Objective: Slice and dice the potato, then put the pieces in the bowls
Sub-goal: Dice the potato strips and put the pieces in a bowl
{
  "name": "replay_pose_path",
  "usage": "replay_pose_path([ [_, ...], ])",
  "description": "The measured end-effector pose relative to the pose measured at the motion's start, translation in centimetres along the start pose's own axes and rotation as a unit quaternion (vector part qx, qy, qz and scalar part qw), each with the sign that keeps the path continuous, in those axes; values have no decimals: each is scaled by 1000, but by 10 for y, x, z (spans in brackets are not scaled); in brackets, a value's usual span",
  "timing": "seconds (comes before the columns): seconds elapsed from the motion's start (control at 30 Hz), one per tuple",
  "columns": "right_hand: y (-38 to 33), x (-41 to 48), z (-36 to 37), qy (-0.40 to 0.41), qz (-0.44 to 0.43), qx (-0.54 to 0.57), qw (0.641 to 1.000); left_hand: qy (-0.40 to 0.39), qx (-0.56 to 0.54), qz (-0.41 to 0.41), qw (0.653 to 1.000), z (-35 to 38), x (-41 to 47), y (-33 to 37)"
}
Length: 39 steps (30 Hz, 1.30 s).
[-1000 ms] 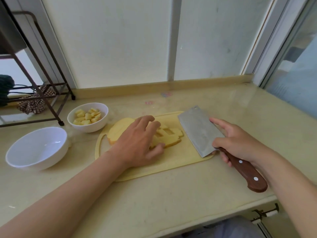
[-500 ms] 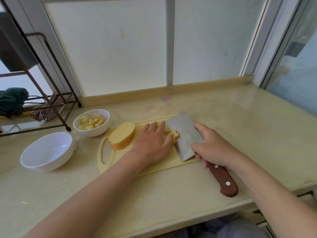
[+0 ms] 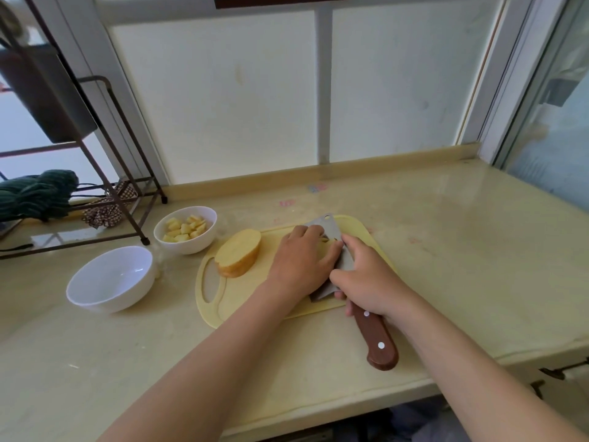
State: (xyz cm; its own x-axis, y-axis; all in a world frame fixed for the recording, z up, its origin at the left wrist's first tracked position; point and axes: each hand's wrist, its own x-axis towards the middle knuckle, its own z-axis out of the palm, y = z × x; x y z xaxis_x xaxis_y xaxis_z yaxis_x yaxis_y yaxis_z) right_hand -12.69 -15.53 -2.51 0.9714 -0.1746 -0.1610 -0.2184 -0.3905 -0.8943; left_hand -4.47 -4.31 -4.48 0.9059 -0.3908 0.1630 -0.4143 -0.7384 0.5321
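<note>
Potato strips [image 3: 325, 240] sit mostly hidden under the left hand [image 3: 301, 260], its curled fingers pinning them to the cutting board [image 3: 242, 301]. The right hand [image 3: 366, 275] has its grip wrapped round the cleaver [image 3: 373, 333], blade against the left knuckles. A potato half [image 3: 238, 256] lies beside them, and diced pieces [image 3: 185, 228] sit in the small bowl [image 3: 191, 247].

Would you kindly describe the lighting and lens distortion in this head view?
Head view: soft daylight through the frosted window, faint sheen on the countertop, soft shadow beneath the empty bowl; the wide lens splays the window frame outward.
</note>
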Motion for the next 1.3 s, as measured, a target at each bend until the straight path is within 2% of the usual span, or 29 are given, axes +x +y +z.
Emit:
replay_pose_path([
  [0.53, -1, 6, -6, 17, -15, 100, 995, 38, -22, 6, 999, -10, 16, 18],
  [0.7, -19, 11, 5, -5, -28, 109, 994, 67, -16, 14, 998, -32, 18, 7],
  [0.97, -81, 33, 57, -73, -67, 131, 986, 112, 12, -16, 993, -101, 20, -50],
  [1.3, -128, 55, 116, -123, -55, 126, 983, 125, -5, -30, 992, -144, 32, -121],
])
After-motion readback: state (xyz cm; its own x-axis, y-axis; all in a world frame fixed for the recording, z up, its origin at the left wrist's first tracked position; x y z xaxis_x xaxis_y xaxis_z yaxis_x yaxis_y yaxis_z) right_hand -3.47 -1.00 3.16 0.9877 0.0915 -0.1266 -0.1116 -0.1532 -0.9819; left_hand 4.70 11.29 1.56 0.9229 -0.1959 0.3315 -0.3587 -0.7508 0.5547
